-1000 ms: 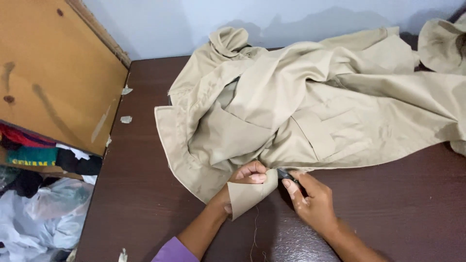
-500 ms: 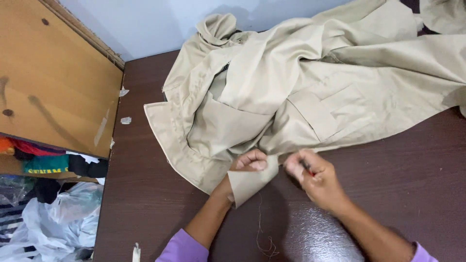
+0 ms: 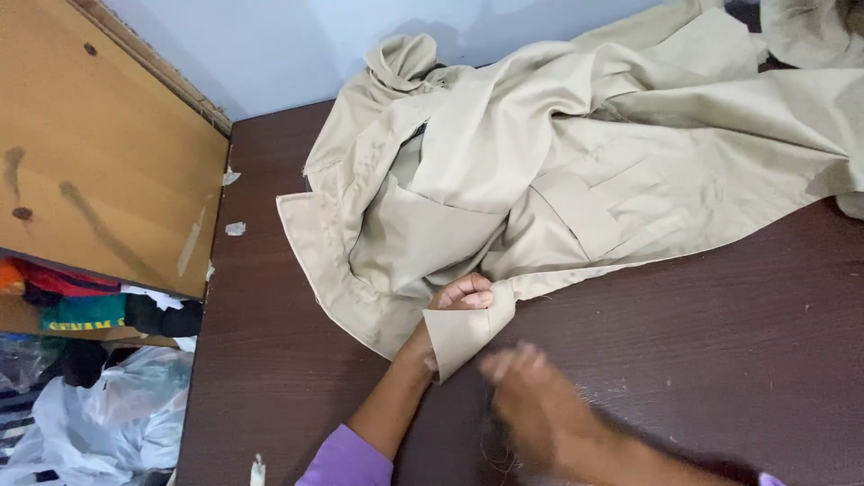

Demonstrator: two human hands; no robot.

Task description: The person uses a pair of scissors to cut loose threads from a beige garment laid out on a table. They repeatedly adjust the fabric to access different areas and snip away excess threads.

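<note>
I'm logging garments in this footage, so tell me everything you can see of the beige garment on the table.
The beige garment is a plain woven, cotton-like cloth, spread crumpled across the dark brown table and running out of view at the top right. A collar-like fold bunches at its upper left, with stitched panels and a flap near the middle. Its lower corner is folded over the left hand, which pinches it. The right hand, blurred, sits just below that corner; whether it touches is unclear.

right hand [image 3: 540,409]: off the flap, pulled down toward the person, motion-blurred
flap [image 3: 468,335]: now pinched by left hand [image 3: 461,295] alone
</note>
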